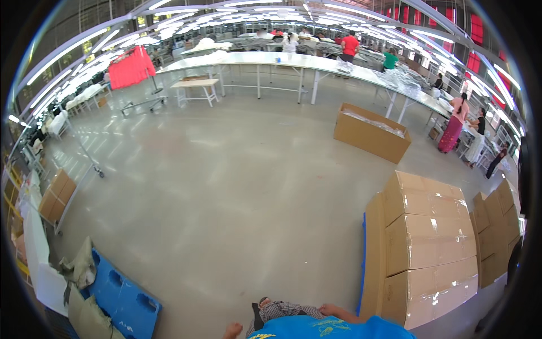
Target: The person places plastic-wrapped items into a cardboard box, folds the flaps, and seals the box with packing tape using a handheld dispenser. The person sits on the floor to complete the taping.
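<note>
At the bottom edge my left hand [233, 329] hangs beside my body over the floor, its fingers curled, with nothing visible in it. My right hand [328, 309] is close to my checked trousers [284, 310], and its fingers are too small to read clearly. A blue shirt [338, 328] covers my front. Taped cardboard boxes [436, 237] are stacked to the right, on a blue pallet [363, 262] whose edge shows. Farther ahead on the right, an open cardboard box [372, 135] holds clear plastic-wrapped items [372, 122].
Blue plastic pallets [123, 292] lie at lower left near sacks [82, 267]. A long white table [254, 59] crosses the far side, with a small bench [194, 84] before it. Red garments [132, 68] hang on a wheeled rack. Several people, one in a pink top [460, 106], stand at tables.
</note>
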{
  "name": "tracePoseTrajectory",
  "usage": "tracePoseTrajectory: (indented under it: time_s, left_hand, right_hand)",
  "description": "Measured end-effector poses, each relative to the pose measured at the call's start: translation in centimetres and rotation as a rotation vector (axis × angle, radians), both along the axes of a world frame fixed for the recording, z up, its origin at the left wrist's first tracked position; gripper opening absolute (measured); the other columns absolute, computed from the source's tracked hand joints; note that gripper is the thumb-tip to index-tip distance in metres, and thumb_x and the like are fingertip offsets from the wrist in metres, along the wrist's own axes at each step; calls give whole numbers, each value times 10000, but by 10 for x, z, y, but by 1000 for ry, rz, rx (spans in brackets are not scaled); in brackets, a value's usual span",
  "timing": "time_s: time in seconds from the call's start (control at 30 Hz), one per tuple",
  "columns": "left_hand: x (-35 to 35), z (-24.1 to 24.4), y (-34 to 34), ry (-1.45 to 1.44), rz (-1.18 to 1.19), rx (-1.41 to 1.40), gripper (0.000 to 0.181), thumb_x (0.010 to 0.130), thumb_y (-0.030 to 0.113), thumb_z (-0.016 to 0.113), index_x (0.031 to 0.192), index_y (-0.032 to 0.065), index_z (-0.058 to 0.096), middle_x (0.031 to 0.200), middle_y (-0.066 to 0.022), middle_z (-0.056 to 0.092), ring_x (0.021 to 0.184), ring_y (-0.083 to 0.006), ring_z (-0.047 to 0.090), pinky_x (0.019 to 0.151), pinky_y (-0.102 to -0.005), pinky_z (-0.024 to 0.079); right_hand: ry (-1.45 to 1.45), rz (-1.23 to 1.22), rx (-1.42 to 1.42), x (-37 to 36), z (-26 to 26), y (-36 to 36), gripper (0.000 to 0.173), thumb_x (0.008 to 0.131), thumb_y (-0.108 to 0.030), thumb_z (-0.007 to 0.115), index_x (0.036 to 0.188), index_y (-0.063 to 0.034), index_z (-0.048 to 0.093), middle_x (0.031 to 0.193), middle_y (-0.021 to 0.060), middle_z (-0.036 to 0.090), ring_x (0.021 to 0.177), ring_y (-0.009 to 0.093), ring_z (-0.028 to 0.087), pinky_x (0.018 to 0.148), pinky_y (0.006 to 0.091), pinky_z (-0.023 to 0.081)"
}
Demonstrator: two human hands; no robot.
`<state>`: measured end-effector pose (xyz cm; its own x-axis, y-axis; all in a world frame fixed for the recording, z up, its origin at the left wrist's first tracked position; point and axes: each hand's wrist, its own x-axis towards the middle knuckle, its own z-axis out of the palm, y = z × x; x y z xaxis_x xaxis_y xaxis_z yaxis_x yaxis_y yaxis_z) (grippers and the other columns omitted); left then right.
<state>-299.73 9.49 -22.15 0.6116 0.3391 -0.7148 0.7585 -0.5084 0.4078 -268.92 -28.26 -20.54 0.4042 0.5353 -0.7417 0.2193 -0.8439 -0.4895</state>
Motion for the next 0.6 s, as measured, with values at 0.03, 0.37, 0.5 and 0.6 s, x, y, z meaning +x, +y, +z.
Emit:
tracePoseTrajectory:
  time_s: [0.03,0.37,0.5,0.6]
  left_hand:
    - [36,-2,14,40,242,-58,353,828,281,445,962,39,664,931,-217,660,844,-376,656,772,-457,525]
    - [367,41,208,-512,319,205,257,828,272,539,897,61,670,815,-176,666,795,-343,641,713,-434,498]
    - [407,38,212,-267,218,160,255,832,288,541,875,64,655,780,-170,658,753,-329,636,665,-437,487]
    - [433,30,189,-200,-32,-70,270,832,277,530,824,45,666,780,-186,654,748,-303,638,676,-435,485]
  right_hand:
    - [-104,-119,3,12,10,4,306,844,-327,603,987,-65,672,913,88,681,871,182,645,740,303,504]
    - [-102,-385,-12,133,-25,51,263,841,-275,590,967,-63,680,889,98,688,815,208,653,720,356,516]
    - [-41,-117,99,201,-46,78,280,793,-281,574,897,-49,692,792,138,679,667,287,652,627,423,519]
    - [99,-23,39,283,-43,97,308,820,-314,550,938,-69,694,885,167,673,823,307,644,740,419,508]
